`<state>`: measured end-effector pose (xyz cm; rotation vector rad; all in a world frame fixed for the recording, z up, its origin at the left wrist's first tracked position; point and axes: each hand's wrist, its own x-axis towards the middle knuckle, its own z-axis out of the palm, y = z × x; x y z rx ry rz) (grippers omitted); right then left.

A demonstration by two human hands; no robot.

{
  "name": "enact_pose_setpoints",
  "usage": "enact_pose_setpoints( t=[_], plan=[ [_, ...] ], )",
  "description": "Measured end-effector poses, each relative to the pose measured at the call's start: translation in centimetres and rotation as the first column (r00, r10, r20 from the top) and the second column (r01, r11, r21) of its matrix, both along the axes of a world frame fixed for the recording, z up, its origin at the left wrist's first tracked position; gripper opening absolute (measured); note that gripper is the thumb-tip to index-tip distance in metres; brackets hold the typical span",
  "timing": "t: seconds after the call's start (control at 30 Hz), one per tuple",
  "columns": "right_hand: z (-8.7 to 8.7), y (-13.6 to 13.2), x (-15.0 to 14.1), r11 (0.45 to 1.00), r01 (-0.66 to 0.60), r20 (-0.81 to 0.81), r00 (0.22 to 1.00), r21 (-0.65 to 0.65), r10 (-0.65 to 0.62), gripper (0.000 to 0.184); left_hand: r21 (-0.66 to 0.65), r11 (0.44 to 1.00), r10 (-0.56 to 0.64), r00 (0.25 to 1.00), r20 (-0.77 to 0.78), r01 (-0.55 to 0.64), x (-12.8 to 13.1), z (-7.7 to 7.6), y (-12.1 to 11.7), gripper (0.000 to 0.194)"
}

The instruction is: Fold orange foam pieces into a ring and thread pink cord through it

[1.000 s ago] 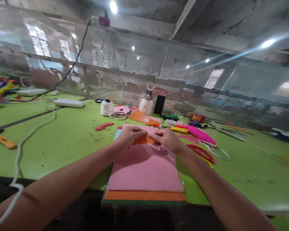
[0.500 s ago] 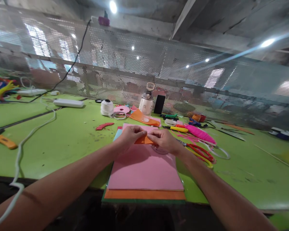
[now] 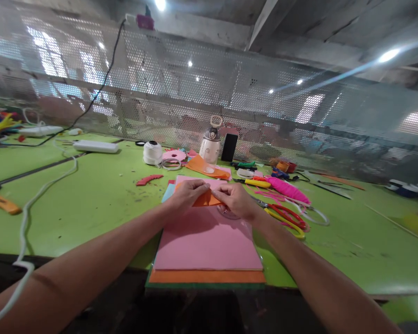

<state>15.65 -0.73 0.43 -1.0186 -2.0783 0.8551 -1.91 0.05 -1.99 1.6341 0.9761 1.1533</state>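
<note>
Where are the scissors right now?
In the head view, the scissors lie on the green table, right of the right hand, nearer than the bright pink bundle.

A perforated screen rises behind the green table, beneath a grey ceiling with bright lamps.

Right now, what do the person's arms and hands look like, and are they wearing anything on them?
The left arm and right arm are bare, with no sleeves in view. The left hand and right hand wear no gloves, and I see no watch or bracelet. A white cable passes in front of the left arm.
</note>
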Motion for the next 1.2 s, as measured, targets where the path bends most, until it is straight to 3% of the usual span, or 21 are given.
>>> enact_pose_setpoints(
  t=[0.2, 0.53, 0.77, 0.87, 1.0, 1.2],
  plan=[
    [0.0, 0.0, 0.1, 0.999, -0.017, -0.04, 0.999, -0.052, 0.015, 0.036, 0.082, 0.995, 0.062, 0.998, -0.019, -0.061, 0.2, -0.1, 0.0, 0.034],
    [-1.4, 0.9, -0.1, 0.991, 0.029, -0.124, 0.991, -0.127, -0.045, 0.032, 0.006, 1.0, 0.004, 1.0, 0.004, -0.004, 0.1, -0.4, 0.4, 0.036],
    [-0.5, 1.5, 0.8, 0.944, -0.056, -0.242, 0.97, -0.325, -0.026, 0.059, 0.039, 0.999, 0.03, 0.997, 0.068, -0.033, -0.1, -0.2, 0.6, 0.032],
    [-0.4, 1.6, 1.3, 0.92, -0.108, -0.239, 0.971, -0.377, 0.016, 0.059, 0.041, 0.998, 0.034, 0.994, 0.108, -0.038, -0.2, 0.0, 0.6, 0.031],
    [-0.6, 1.6, 1.3, 0.93, -0.122, -0.211, 0.976, -0.346, 0.049, 0.053, 0.023, 1.0, 0.014, 0.986, 0.168, -0.018, 0.0, 0.3, 0.4, 0.031],
    [-0.9, 1.4, 0.9, 0.986, -0.013, -0.12, 0.993, -0.167, -0.008, 0.051, -0.07, 0.997, -0.018, 0.972, 0.233, 0.035, 0.4, -0.1, 0.4, 0.034]
  ],
)
